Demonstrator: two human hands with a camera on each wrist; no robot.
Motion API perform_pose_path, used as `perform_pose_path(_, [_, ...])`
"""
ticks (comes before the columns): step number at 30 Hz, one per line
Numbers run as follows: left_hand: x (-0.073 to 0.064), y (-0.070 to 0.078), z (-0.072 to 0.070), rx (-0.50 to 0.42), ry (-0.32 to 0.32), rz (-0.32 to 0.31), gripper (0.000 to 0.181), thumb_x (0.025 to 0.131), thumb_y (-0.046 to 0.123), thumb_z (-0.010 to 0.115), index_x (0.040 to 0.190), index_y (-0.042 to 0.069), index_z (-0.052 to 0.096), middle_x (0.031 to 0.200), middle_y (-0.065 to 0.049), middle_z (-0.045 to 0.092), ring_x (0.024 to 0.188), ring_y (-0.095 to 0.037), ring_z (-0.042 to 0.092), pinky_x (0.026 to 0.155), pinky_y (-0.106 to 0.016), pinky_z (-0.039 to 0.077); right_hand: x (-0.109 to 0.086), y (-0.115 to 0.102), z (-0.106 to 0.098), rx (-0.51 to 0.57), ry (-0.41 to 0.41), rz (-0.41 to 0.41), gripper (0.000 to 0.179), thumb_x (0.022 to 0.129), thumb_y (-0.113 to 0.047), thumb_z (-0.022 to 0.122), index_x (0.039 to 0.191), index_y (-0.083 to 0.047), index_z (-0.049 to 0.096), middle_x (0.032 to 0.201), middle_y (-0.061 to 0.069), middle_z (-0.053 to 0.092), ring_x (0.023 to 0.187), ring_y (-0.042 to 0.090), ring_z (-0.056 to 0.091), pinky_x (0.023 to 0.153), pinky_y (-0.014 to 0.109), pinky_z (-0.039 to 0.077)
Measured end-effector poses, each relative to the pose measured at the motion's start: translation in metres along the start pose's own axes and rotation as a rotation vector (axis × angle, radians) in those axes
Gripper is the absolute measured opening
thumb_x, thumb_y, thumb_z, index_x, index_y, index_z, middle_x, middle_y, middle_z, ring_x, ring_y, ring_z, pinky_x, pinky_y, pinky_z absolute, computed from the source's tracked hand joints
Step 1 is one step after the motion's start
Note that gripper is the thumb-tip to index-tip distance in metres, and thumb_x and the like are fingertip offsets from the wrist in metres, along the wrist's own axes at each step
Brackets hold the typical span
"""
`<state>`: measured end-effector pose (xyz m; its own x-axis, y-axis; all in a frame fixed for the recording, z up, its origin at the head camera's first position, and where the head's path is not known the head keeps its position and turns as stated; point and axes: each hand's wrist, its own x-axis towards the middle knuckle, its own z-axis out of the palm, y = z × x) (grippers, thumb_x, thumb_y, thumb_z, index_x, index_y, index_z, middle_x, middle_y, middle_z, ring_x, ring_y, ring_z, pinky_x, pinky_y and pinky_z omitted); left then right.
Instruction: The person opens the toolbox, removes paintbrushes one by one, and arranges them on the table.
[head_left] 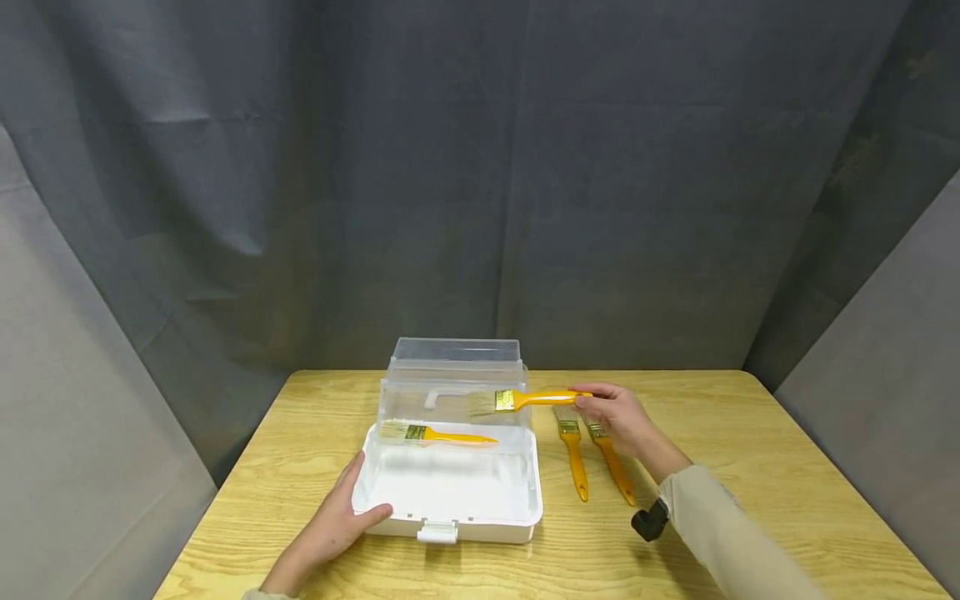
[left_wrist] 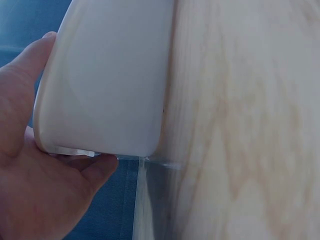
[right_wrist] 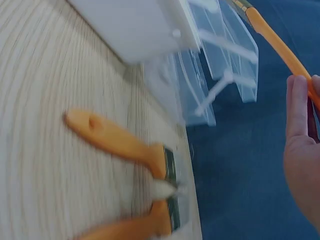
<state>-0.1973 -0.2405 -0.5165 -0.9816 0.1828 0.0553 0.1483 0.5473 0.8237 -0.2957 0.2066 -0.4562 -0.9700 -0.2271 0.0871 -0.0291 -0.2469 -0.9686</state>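
Note:
My right hand [head_left: 617, 417] pinches the end of a paintbrush's orange handle [head_left: 551, 398], holding it level above the right rear of a white plastic box [head_left: 450, 525]. Its pale bristles point left, in front of the raised clear lid. Inside the box, toward the back, lies another paintbrush [head_left: 442, 437], bristles left. My left hand [head_left: 333, 518] holds the box's front left corner, thumb at the front rim and fingers along the left side. In the left wrist view that hand [left_wrist: 45, 165] wraps the corner of the box [left_wrist: 105, 80].
Two more paintbrushes [head_left: 576, 467] [head_left: 617, 473] lie side by side on the wooden table [head_left: 750, 500], right of the box, handles toward me. The clear lid [head_left: 457, 367] stands up at the box's back. A dark curtain [head_left: 420, 167] hangs behind the table.

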Motion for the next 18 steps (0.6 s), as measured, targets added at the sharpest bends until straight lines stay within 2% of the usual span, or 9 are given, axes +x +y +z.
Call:
perform_pose_path(2, [0.0, 0.0, 0.0, -0.003, -0.001, 0.004, 0.106, 0.08, 0.044, 0.073, 0.152, 0.006, 0.006, 0.155, -0.02, 0.008, 0.14, -0.04, 0.011, 0.108, -0.059, 0.014, -0.005, -0.002, -0.011, 0.055, -0.009, 0.006, 0.026, 0.091, 0.006, 0.057, 0.099, -0.012, 0.074, 0.099, 0.003, 0.068, 0.087, 0.014, 0.068, 0.08, 0.024, 0.053])
perform_pose_path(4, [0.0, 0.0, 0.0, -0.001, -0.001, 0.005, 0.106, 0.08, 0.044, 0.073, 0.152, 0.006, 0.006, 0.155, -0.02, 0.008, 0.14, -0.04, 0.011, 0.108, -0.059, 0.014, -0.011, -0.004, -0.022, 0.114, -0.022, 0.013, 0.03, 0.092, 0.008, 0.054, 0.098, -0.013, 0.074, 0.101, 0.004, 0.068, 0.089, 0.014, 0.068, 0.082, 0.025, 0.051])
perform_pose_path(10, [0.0, 0.0, 0.001, -0.003, -0.005, -0.003, 0.106, 0.08, 0.044, 0.073, 0.152, 0.004, 0.006, 0.155, -0.021, 0.008, 0.14, -0.041, 0.011, 0.108, -0.059, 0.013, -0.028, -0.009, -0.058, 0.252, -0.053, 0.012, 0.033, 0.093, 0.012, 0.048, 0.102, -0.007, 0.073, 0.106, 0.007, 0.067, 0.096, 0.017, 0.066, 0.086, 0.025, 0.05])
perform_pose_path(14, [0.0, 0.001, 0.001, -0.008, -0.002, -0.001, 0.106, 0.08, 0.044, 0.073, 0.152, 0.007, 0.006, 0.155, -0.02, 0.009, 0.14, -0.041, 0.012, 0.108, -0.059, 0.014, -0.037, -0.008, -0.082, 0.339, -0.097, -0.009, 0.038, 0.095, 0.015, 0.039, 0.107, -0.002, 0.071, 0.109, 0.011, 0.066, 0.099, 0.019, 0.065, 0.087, 0.026, 0.049])
perform_pose_path(18, [0.0, 0.002, 0.001, -0.012, 0.002, 0.003, 0.105, 0.079, 0.044, 0.073, 0.153, 0.008, 0.006, 0.155, -0.02, 0.009, 0.139, -0.041, 0.013, 0.108, -0.059, 0.014, -0.044, -0.008, -0.103, 0.362, -0.104, -0.005, 0.04, 0.096, 0.014, 0.036, 0.108, -0.002, 0.071, 0.11, 0.011, 0.065, 0.101, 0.02, 0.064, 0.088, 0.027, 0.048])
